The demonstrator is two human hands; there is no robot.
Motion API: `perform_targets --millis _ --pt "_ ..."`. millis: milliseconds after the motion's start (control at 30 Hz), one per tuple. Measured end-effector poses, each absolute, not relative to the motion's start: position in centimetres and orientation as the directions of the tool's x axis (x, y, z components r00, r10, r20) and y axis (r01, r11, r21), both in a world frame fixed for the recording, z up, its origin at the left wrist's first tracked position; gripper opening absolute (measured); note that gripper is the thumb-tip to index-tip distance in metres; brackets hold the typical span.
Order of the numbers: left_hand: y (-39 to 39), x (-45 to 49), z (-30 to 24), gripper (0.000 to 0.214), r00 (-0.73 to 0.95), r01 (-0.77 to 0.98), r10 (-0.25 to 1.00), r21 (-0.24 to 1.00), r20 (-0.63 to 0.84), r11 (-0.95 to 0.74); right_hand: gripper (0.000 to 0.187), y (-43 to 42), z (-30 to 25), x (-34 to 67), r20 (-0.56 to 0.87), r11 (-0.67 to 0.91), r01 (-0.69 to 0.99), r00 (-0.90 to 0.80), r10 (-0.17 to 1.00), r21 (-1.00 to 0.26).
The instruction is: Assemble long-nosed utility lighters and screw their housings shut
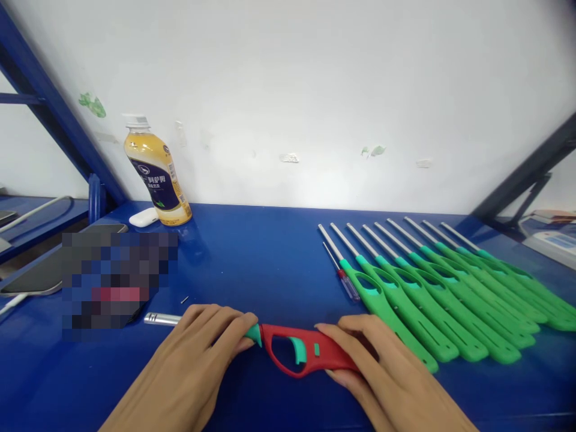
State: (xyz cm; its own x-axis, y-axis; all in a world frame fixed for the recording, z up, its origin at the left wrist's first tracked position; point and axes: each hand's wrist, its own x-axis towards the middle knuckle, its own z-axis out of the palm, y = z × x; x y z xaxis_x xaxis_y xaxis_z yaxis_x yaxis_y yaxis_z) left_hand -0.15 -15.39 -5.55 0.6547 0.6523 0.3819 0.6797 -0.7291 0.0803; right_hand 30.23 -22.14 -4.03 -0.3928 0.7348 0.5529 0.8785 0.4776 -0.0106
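Observation:
A red long-reach lighter (310,351) with a teal trigger lies sideways near the front of the blue table, its metal tube pointing left. My left hand (202,348) is closed around the teal collar and the base of the tube. My right hand (373,360) grips the red handle, thumb on the near side and fingers on the far side. A small screw or pin (185,299) lies just beyond my left hand. Past my right hand is a screwdriver (348,284) with a red and purple handle, beside a row of several green lighters (420,312).
A tilted-looking bottle of yellow drink (157,174) stands at the back left by a white case (144,217). A phone (36,270) with a cable and a blurred-out item (117,276) lie on the left. Blue metal posts (58,102) flank the table (252,252), with a white wall behind.

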Motion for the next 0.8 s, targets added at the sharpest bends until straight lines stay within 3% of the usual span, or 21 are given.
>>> perform_targets --millis 133,433,600,800 --pt "-15.8 -0.7 -5.9 0.049 0.688 0.657 0.612 0.024 0.391 -0.754 0.039 -22.5 -4.5 30.9 0.503 0.466 0.883 -0.379 0.777 -0.055" --pt "-16.1 -0.7 -5.2 0.070 0.709 0.608 0.526 -0.030 0.469 -0.793 0.051 -23.3 -5.0 31.5 0.414 0.531 0.835 -0.539 0.734 0.146" --pt "-16.5 -0.6 -4.5 0.069 0.731 0.558 0.427 -0.105 0.533 -0.823 0.048 -23.4 -4.6 31.2 0.455 0.565 0.823 -0.527 0.718 0.061" --pt "-17.1 -0.6 -4.8 0.077 0.717 0.615 0.516 -0.076 0.469 -0.785 0.050 -23.4 -4.9 31.2 0.383 0.562 0.825 -0.541 0.749 0.067"
